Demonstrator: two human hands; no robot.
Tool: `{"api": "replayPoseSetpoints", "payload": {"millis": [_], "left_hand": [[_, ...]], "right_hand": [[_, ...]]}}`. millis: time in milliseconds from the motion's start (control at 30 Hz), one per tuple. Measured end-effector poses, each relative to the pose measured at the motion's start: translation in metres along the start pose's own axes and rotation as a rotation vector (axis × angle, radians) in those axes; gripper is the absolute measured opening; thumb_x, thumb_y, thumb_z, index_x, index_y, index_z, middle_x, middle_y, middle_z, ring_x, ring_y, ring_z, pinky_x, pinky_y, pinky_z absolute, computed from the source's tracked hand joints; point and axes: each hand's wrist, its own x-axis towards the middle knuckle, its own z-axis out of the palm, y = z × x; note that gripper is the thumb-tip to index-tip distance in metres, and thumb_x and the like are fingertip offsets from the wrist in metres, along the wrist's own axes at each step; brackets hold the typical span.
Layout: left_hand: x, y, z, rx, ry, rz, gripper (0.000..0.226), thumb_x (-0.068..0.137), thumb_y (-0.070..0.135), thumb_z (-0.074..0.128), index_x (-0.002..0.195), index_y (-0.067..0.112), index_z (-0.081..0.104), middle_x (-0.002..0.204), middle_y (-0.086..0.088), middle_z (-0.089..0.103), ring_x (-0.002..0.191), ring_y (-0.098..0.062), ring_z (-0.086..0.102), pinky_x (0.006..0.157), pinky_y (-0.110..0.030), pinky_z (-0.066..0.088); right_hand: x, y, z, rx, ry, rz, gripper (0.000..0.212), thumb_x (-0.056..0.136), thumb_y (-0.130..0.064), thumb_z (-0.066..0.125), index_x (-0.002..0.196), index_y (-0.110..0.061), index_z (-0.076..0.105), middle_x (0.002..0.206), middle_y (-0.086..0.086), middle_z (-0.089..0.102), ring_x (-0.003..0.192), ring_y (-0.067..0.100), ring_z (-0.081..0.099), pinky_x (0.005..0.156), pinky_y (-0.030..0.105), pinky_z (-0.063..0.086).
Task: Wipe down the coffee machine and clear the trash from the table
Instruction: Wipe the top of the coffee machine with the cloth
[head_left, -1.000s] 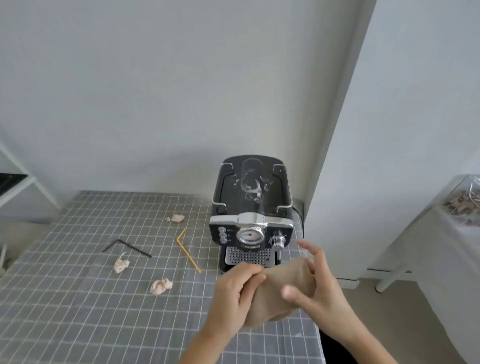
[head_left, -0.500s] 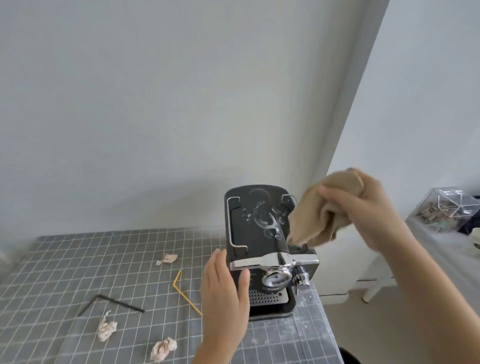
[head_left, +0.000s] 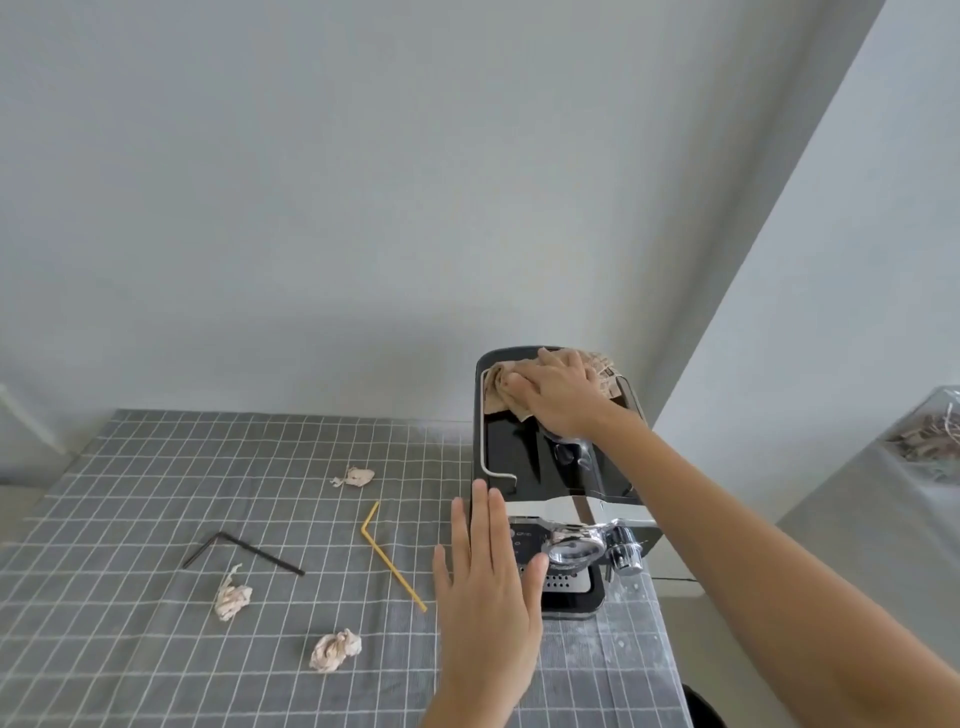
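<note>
At the near edge of the table (head_left: 130, 675), covered in a grey grid-pattern cloth, the left hand (head_left: 485, 592) stands flat with its fingers straight and pressed close together, the thumb set apart, its palm against the left side of the coffee machine (head_left: 524, 467). To the left of that hand a crumpled paper wad (head_left: 335, 649) lies nearest the front edge, and a second paper wad (head_left: 232, 597) sits farther left. Just behind the second wad lies a bent black straw (head_left: 244, 550), and between it and the machine a bent yellow straw (head_left: 389, 558) runs diagonally. A third paper wad (head_left: 356, 476) rests farther back, toward the middle of the table. The black and chrome coffee machine stands at the table's right edge, near its far right corner. On the far part of its top the right hand (head_left: 558, 397) presses down on a tan cloth (head_left: 498, 382), fingers lying together over the bunched fabric. At the far right, off the table, a clear container (head_left: 930, 441) sits on another surface.
</note>
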Motion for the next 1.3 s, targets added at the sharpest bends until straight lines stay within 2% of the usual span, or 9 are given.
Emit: {"api": "replayPoseSetpoints", "payload": {"millis": [167,567,700,800,867,1000,1133,1233,1300], "left_hand": [[0.002,0.010,-0.005,0.096,-0.041,-0.028,0.076,0.094,0.060,0.024,0.149,0.007,0.023,0.157,-0.009,0.023,0.141,-0.028,0.030,0.101,-0.054,0.038],[0.003,0.008,-0.009,0.155,-0.061,-0.026,0.083,0.092,0.067,0.022,0.149,0.007,0.020,0.157,-0.010,0.021,0.141,-0.031,0.030,0.100,-0.059,0.040],[0.003,0.007,-0.011,0.175,-0.060,-0.014,0.085,0.091,0.069,0.022,0.149,0.007,0.021,0.157,-0.010,0.023,0.140,-0.031,0.030,0.101,-0.060,0.037],[0.004,0.006,-0.012,0.170,-0.054,-0.001,0.085,0.090,0.069,0.024,0.149,0.008,0.019,0.157,-0.010,0.022,0.140,-0.030,0.030,0.101,-0.058,0.035],[0.004,0.005,-0.012,0.165,-0.055,0.004,0.085,0.090,0.069,0.025,0.149,0.008,0.018,0.156,-0.009,0.023,0.140,-0.030,0.032,0.100,-0.058,0.036],[0.004,0.005,-0.011,0.173,-0.060,0.004,0.086,0.089,0.069,0.026,0.148,0.007,0.023,0.155,-0.010,0.027,0.137,-0.031,0.036,0.098,-0.059,0.037],[0.004,0.004,-0.010,0.179,-0.064,0.006,0.086,0.089,0.069,0.025,0.148,0.006,0.025,0.155,-0.010,0.027,0.137,-0.030,0.037,0.098,-0.057,0.036],[0.003,0.003,-0.009,0.162,-0.065,0.010,0.085,0.089,0.069,0.024,0.149,0.007,0.023,0.156,-0.010,0.024,0.138,-0.031,0.035,0.099,-0.059,0.037],[0.003,0.003,-0.008,0.153,-0.067,0.011,0.085,0.090,0.068,0.022,0.149,0.008,0.020,0.157,-0.010,0.021,0.140,-0.031,0.032,0.100,-0.059,0.038]], "right_hand": [[-0.012,0.014,0.007,-0.101,0.062,-0.101,0.039,0.101,-0.047,0.038,0.137,-0.039,0.052,0.158,0.008,0.027,0.146,0.041,0.011,0.115,0.062,0.014],[-0.050,0.020,0.025,-0.104,0.091,-0.157,0.034,0.103,-0.016,0.043,0.131,-0.027,0.059,0.152,0.002,0.038,0.145,0.042,0.017,0.114,0.062,0.019],[-0.067,0.031,0.028,0.060,0.155,-0.308,0.023,0.101,-0.008,0.043,0.107,-0.015,0.064,0.120,0.003,0.061,0.122,0.038,0.049,0.114,0.057,0.025],[-0.080,0.035,-0.001,0.197,0.172,-0.239,0.022,0.102,-0.013,0.043,0.090,-0.015,0.061,0.081,-0.001,0.060,0.075,0.017,0.056,0.080,0.028,0.047],[-0.082,0.040,-0.028,0.366,0.237,-0.128,0.025,0.102,-0.013,0.042,0.088,-0.014,0.063,0.070,-0.002,0.060,0.057,0.008,0.054,0.056,0.019,0.041],[-0.068,0.056,-0.070,0.622,0.422,0.008,0.027,0.100,-0.017,0.042,0.087,-0.017,0.065,0.073,0.004,0.065,0.065,0.015,0.058,0.059,0.027,0.045],[-0.077,0.043,-0.071,0.663,0.131,0.017,0.032,0.102,-0.016,0.038,0.077,-0.009,0.057,0.062,0.005,0.057,0.053,0.013,0.050,0.049,0.026,0.039],[-0.085,0.026,-0.034,0.400,-0.062,0.029,0.037,0.104,-0.028,0.032,0.084,-0.006,0.055,0.083,0.018,0.062,0.084,0.027,0.061,0.080,0.043,0.052],[-0.087,0.022,-0.004,0.206,0.003,0.009,0.040,0.095,-0.052,0.035,0.088,-0.014,0.046,0.101,0.008,0.051,0.107,0.029,0.048,0.102,0.053,0.039]]}}
